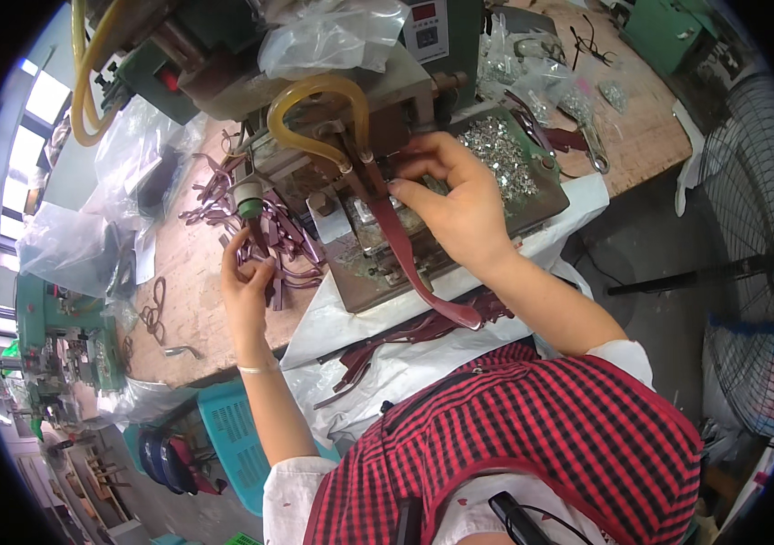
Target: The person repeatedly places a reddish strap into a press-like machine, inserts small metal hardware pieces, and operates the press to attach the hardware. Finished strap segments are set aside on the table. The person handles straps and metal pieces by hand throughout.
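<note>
A maroon strap point(399, 243) hangs from under the press head of the machine point(378, 100), its rounded free end curling toward me. My right hand point(464, 200) pinches at the strap's upper end, beside the metal jaws; the fingertips are partly hidden by the machine. My left hand point(249, 282) has its fingers curled around the dark, tapered handle point(258, 238) below a green ring, left of the press. Many small shiny metal pieces point(500, 154) lie on the machine's bed, right of my right hand.
Maroon strips point(291, 241) lie heaped on the wooden table behind my left hand; more strips point(378, 341) rest on white cloth in front of me. A yellow hose point(300, 86) loops over the press. A large fan point(759, 254) stands right, a turquoise crate point(234, 436) lower left.
</note>
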A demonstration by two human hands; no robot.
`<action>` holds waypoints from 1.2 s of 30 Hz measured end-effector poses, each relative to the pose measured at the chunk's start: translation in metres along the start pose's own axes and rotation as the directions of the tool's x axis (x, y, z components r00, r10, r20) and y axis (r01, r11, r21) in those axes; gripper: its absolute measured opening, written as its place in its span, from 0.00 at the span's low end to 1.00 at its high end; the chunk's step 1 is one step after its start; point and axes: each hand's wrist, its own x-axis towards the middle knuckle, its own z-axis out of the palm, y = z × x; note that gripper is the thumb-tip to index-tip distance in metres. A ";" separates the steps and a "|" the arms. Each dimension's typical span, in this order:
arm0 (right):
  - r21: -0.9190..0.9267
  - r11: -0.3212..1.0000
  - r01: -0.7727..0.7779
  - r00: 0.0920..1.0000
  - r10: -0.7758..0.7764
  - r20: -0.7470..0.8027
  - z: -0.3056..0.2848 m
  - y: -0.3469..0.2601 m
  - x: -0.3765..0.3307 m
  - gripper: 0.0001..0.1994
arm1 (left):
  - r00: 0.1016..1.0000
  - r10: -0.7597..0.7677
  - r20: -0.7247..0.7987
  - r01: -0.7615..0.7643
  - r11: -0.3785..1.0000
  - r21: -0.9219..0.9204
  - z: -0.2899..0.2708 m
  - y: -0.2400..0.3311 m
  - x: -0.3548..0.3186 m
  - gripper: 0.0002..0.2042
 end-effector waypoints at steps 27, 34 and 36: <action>-0.783 0.622 0.009 0.962 -0.218 -0.162 -0.112 0.051 0.008 0.06 | 0.260 0.906 0.335 -0.940 0.157 0.303 0.123 0.114 -0.050 0.15; -0.840 0.524 0.137 0.955 -0.295 -0.028 -0.122 0.058 0.052 0.06 | 0.263 0.920 0.289 -0.940 0.177 0.290 0.130 0.110 -0.047 0.14; -0.882 0.451 0.137 0.965 -0.262 0.016 -0.121 0.074 0.066 0.07 | 0.325 0.896 0.302 -0.928 0.242 0.282 0.126 0.110 -0.053 0.15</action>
